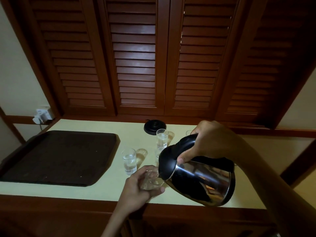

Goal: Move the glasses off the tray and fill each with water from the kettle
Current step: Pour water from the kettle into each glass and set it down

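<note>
My right hand grips the black handle of a steel kettle, which is tilted with its spout down to the left. My left hand is wrapped around a clear glass on the counter, directly under the spout. Two more glasses holding water stand on the counter: one just right of the tray, another farther back. The rim of a further glass peeks out behind my right hand. The dark tray lies at the left with nothing on it.
The round black kettle base sits at the back of the pale counter. A wall socket with a plug is at the far left. Brown louvred shutters rise behind the counter; its wooden front edge runs below my hands.
</note>
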The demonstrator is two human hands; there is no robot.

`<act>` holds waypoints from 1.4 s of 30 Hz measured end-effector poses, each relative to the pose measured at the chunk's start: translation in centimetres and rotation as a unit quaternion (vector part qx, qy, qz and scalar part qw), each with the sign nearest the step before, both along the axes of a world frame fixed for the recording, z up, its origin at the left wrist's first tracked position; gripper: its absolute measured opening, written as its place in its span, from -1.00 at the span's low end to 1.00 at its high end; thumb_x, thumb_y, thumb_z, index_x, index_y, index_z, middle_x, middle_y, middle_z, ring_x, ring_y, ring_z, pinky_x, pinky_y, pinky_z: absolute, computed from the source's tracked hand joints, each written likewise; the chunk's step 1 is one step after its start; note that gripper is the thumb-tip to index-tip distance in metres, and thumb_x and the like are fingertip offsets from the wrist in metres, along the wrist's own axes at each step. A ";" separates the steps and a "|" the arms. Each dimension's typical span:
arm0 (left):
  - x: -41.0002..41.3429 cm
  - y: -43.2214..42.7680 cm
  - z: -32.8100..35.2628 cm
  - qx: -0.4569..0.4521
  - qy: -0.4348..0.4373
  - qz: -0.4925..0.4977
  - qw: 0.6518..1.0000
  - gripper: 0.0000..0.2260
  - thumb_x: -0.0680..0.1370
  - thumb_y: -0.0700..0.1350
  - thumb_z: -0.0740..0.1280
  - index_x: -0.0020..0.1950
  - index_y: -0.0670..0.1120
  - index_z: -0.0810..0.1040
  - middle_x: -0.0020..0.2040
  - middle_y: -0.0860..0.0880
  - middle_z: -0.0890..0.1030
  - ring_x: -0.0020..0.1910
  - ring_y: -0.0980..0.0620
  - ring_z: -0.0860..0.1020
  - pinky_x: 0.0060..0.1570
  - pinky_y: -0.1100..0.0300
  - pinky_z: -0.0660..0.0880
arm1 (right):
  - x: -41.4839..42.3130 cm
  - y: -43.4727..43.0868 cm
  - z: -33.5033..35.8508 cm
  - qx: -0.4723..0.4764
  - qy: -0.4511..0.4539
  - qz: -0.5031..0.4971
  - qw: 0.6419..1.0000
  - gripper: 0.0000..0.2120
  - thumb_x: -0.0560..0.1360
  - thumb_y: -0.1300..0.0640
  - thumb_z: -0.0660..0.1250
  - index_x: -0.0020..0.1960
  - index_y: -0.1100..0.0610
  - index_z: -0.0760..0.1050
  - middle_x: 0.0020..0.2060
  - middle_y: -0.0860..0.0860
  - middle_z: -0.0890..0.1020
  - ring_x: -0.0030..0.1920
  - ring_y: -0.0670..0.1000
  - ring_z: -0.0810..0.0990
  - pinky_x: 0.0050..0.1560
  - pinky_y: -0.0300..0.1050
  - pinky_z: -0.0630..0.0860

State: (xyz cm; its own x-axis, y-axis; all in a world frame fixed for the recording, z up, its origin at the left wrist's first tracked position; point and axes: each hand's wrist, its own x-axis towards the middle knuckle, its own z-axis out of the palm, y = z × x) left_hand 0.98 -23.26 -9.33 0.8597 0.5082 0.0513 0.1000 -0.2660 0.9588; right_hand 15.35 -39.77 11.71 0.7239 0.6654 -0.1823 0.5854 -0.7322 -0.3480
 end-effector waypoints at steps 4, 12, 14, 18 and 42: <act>-0.1 0.2 -0.1 -0.003 0.003 -0.008 1.000 -0.46 0.28 -0.18 0.71 0.18 0.09 0.63 0.04 0.16 0.75 0.04 0.21 0.70 0.01 0.44 0.55 | -0.4 0.1 0.1 -0.009 0.009 -0.015 1.000 -0.29 0.02 -0.39 0.63 0.00 0.03 0.65 -0.16 -0.07 0.69 -0.09 -0.01 0.66 -0.07 -0.08 0.63; -0.2 0.5 -0.4 -0.017 0.003 -0.004 1.000 -0.47 0.28 -0.24 0.70 0.15 0.08 0.64 0.02 0.14 0.76 0.01 0.19 0.72 -0.02 0.45 0.56 | -0.7 0.5 0.0 -0.014 0.012 -0.033 0.999 -0.35 0.02 -0.36 0.65 -0.06 0.03 0.65 -0.20 -0.06 0.69 -0.14 -0.01 0.67 -0.03 -0.03 0.66; -0.2 0.7 -0.5 -0.015 0.003 -0.007 1.000 -0.47 0.28 -0.21 0.70 0.16 0.10 0.64 0.03 0.14 0.76 0.03 0.18 0.72 0.01 0.41 0.57 | -0.8 0.6 -0.1 -0.012 0.012 -0.034 0.999 -0.29 0.00 -0.36 0.65 0.01 0.02 0.65 -0.16 -0.06 0.68 -0.12 0.00 0.66 -0.02 -0.03 0.66; -0.3 0.8 -0.7 -0.014 0.005 -0.011 1.000 -0.45 0.27 -0.18 0.71 0.19 0.09 0.64 0.05 0.12 0.76 0.05 0.17 0.72 0.11 0.30 0.60 | -1.1 0.6 0.2 -0.010 0.003 -0.023 1.000 -0.44 0.08 -0.33 0.65 -0.12 0.04 0.69 -0.25 -0.07 0.70 -0.21 -0.06 0.66 -0.21 -0.15 0.61; -0.6 1.4 -0.6 -0.027 -0.004 -0.031 0.999 -0.49 0.29 -0.24 0.70 0.10 0.14 0.64 -0.01 0.22 0.74 -0.03 0.26 0.70 -0.02 0.43 0.55 | -2.1 1.0 0.2 0.015 -0.027 0.027 0.999 -0.58 0.19 -0.25 0.63 -0.26 0.09 0.67 -0.37 -0.01 0.69 -0.36 -0.10 0.60 -0.34 -0.24 0.45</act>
